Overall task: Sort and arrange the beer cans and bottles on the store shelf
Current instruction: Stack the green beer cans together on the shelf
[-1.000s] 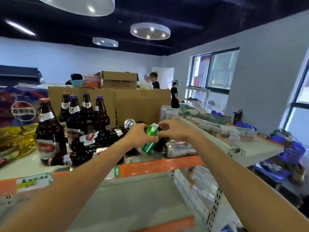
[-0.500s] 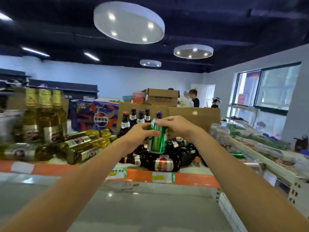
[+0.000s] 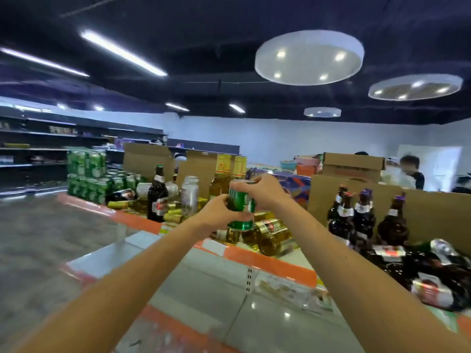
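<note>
Two-handed grip on upright green can [image 3: 239, 208], frame centre: left hand [image 3: 215, 215] round its side, right hand [image 3: 265, 191] over top.

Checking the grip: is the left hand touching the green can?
Touching. Head view shows the left hand curled round the green can, the right hand gripping its top.

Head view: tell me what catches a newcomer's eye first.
The green can is held upright at centre, with the left hand gripping its side and the right hand over its top. Green can packs are stacked far left on the shelf; dark bottles stand at right.
</note>
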A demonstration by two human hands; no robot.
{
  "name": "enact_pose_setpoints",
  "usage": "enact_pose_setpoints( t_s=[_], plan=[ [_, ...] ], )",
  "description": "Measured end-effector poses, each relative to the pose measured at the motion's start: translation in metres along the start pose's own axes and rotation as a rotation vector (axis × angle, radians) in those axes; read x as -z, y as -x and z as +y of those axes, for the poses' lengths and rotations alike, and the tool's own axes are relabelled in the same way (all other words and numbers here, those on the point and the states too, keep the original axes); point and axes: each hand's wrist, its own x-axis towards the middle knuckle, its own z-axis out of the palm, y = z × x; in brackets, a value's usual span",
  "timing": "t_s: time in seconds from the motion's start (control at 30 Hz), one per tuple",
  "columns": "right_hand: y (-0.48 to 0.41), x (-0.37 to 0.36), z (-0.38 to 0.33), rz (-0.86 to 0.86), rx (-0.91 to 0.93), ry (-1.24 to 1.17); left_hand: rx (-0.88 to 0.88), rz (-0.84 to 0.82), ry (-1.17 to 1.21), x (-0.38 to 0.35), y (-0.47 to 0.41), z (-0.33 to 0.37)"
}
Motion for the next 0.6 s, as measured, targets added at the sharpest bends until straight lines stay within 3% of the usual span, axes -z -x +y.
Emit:
enact_pose_setpoints(
  t_s=[0.2, 0.4, 0.6],
  plan=[
    [-0.04, -0.107, -0.056, -0.19, 0.137, -0.028, -0.048, 0.213, -0.027, 0.113, 0.036, -0.039],
    [-0.079, -0.197, -0.095, -0.4, 0.191, -0.116, 0.013, 0.311, -0.047, 0.213, 0.048, -0.089],
    [-0.13, -0.276, -0.118, -0.468, 0.189, -0.203, 0.055, 0.4, -0.07, 0.291, 0.024, -0.132]
  ],
)
